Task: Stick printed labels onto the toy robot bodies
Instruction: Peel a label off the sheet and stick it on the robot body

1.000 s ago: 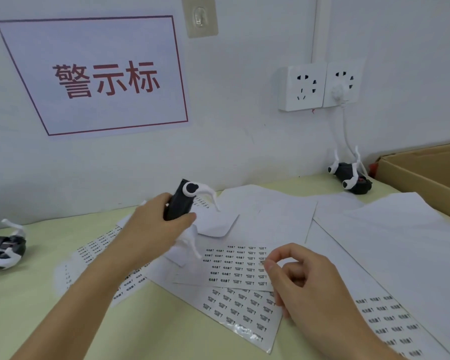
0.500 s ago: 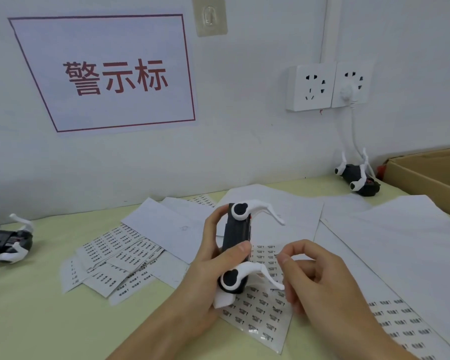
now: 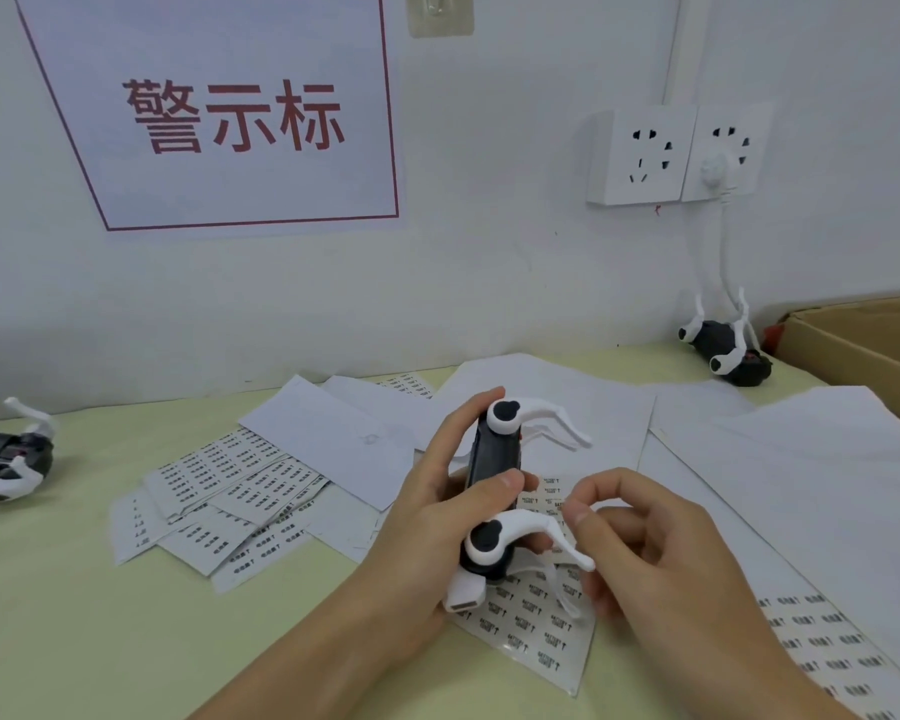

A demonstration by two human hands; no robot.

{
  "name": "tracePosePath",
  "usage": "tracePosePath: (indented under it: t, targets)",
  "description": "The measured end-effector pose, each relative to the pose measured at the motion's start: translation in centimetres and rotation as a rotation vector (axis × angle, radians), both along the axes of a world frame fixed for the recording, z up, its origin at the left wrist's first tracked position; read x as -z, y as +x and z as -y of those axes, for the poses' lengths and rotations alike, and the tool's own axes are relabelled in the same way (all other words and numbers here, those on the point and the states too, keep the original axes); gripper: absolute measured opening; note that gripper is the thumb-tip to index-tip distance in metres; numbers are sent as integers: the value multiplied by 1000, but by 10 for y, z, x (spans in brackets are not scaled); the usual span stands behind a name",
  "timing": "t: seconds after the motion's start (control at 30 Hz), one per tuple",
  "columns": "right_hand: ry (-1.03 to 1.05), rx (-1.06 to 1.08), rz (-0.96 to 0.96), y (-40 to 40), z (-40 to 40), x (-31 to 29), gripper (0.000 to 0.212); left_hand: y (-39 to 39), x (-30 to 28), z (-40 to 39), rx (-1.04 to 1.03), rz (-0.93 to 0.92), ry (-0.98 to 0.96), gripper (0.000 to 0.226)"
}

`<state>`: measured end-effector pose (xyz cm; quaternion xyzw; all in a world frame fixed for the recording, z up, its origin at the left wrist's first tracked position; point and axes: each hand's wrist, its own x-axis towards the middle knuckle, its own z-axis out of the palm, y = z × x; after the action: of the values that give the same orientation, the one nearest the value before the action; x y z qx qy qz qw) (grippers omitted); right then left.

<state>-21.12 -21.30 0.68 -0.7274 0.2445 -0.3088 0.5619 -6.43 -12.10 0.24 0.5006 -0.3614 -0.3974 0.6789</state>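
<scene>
A small assembly workstation: label sheets strewn on the counter, a wall sign, a cardboard box

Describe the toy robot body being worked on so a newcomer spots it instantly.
Start at the red-framed wall sign and drop to the paper sheets on the table. Just right of the sign's lower corner, the left hand grips a black toy robot body with white curved legs. The two other toy robots lie untouched at the far left and under the wall sockets.

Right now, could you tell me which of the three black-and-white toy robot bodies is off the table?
The black-and-white toy robot body gripped by the left hand; the others lie at the table's far edges.
</scene>
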Motion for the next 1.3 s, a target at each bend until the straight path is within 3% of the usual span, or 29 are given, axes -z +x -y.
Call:
tracePosePath:
  t: [0.13, 0.23, 0.33, 0.43, 0.5, 0.63, 0.83, 0.93, 1.3]
  targets:
    - [-5, 26, 56, 0, 3, 0, 16, -8, -1, 4, -61, 18, -22, 59]
    - [-122, 47, 95, 0, 6, 1, 6, -10, 0, 5, -52, 36, -26, 59]
    - [-297, 88, 130, -2, 3, -1, 5, -11, 1, 5, -52, 104, -25, 59]
    - [-615, 226, 82, -5, 4, -2, 13, -10, 3, 6, -67, 188, -21, 61]
    - [-713, 258, 46, -6, 5, -7, 5, -9, 3, 6, -58, 235, -18, 61]
    - [-668, 137, -7, -8, 10, -11, 7, -6, 3, 3, 45, 293, -44, 63]
    - [-600, 89, -66, -8, 12, -17, 13, -3, 4, 4, 159, 144, -89, 67]
    - [-623, 70, -91, -6, 15, -26, 4, -2, 4, 5, 174, 127, -90, 65]
    - [-770, -173, -363, 18, 28, -83, 10, -1, 2, 5, 201, 90, -150, 62]
